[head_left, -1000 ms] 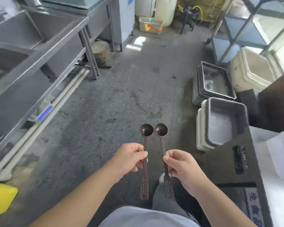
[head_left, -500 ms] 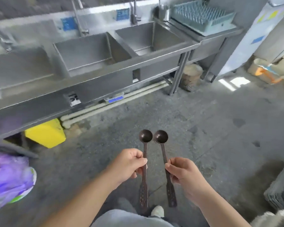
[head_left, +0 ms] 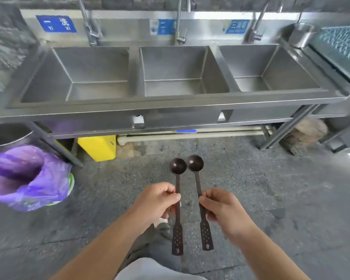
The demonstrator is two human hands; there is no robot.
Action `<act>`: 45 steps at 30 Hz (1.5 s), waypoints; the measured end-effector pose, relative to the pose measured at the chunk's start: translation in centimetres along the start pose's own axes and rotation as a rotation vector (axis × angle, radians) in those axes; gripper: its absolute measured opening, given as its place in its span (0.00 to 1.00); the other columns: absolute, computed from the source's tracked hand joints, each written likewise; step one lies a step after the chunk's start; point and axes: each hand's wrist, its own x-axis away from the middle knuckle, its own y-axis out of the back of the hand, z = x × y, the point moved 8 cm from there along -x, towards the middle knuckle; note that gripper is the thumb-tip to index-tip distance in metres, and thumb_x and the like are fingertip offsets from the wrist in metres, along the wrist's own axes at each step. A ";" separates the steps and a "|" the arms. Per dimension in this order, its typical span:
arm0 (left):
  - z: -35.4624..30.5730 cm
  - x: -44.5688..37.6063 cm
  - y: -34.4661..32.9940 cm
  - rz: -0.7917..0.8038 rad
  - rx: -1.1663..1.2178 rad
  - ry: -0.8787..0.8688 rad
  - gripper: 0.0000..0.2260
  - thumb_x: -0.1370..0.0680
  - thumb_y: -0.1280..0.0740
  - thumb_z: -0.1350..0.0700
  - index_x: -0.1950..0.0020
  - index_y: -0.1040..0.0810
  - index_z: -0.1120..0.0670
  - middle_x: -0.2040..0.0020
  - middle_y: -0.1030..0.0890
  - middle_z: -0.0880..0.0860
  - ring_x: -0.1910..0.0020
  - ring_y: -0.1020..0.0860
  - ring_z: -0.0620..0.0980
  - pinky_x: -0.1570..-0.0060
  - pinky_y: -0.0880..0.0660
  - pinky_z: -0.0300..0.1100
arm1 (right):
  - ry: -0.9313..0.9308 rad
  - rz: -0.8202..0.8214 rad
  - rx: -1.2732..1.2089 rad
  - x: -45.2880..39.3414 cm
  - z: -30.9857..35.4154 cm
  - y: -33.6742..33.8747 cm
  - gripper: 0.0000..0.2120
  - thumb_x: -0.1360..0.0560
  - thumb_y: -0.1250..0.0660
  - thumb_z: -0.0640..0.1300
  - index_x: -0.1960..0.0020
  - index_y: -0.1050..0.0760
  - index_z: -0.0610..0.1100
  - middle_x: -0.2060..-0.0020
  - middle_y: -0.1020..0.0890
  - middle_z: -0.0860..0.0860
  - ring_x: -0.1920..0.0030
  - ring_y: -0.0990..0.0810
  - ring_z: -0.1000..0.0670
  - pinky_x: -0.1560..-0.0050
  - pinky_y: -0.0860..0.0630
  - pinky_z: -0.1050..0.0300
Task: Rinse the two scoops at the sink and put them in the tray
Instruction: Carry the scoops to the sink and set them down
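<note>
nothing is rinsed yet, by the look of it: the left hand (head_left: 157, 201) pinches one dark scoop (head_left: 177, 203) by its handle, the right hand (head_left: 223, 209) the other scoop (head_left: 199, 199), bowls side by side, well short of the sink (head_left: 170, 104). its three basins look empty and dry; the purple-lined bin (head_left: 26, 176) shows nothing clearly inside

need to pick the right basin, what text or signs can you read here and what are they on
"一 洗" over "YI XI": left blue sign on the sink backsplash.
Middle blue sign: too blurred to read.
Right blue sign: starts with "三", the rest blurred.
Blue label under the sink: no legible text.
</note>
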 end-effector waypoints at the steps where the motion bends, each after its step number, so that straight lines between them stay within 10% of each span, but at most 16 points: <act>1: -0.7 -1.5 0.8 -0.001 0.001 -0.008 0.07 0.24 0.33 0.56 0.59 0.20 0.59 0.66 0.17 0.53 0.67 0.21 0.49 0.72 0.28 0.39 | -0.002 0.003 -0.003 -1.7 0.9 0.0 0.18 0.23 0.34 0.35 0.69 0.22 0.48 0.73 0.25 0.52 0.73 0.31 0.55 0.70 0.35 0.64; 31: -23.1 -42.4 18.1 -0.237 0.016 0.082 0.03 0.24 0.31 0.54 0.56 0.18 0.49 0.62 0.14 0.46 0.64 0.16 0.44 0.68 0.26 0.36 | 0.009 0.141 0.016 -47.8 26.4 7.4 0.06 0.23 0.34 0.35 0.59 0.23 0.35 0.69 0.21 0.46 0.70 0.26 0.53 0.70 0.30 0.64; 45: -17.8 -64.2 20.2 -0.346 0.387 0.449 0.03 0.22 0.32 0.61 0.55 0.21 0.55 0.64 0.21 0.54 0.68 0.23 0.48 0.74 0.30 0.35 | -0.395 0.045 -0.016 -70.0 22.2 13.8 0.07 0.22 0.36 0.32 0.58 0.25 0.38 0.72 0.29 0.47 0.77 0.31 0.56 0.76 0.33 0.66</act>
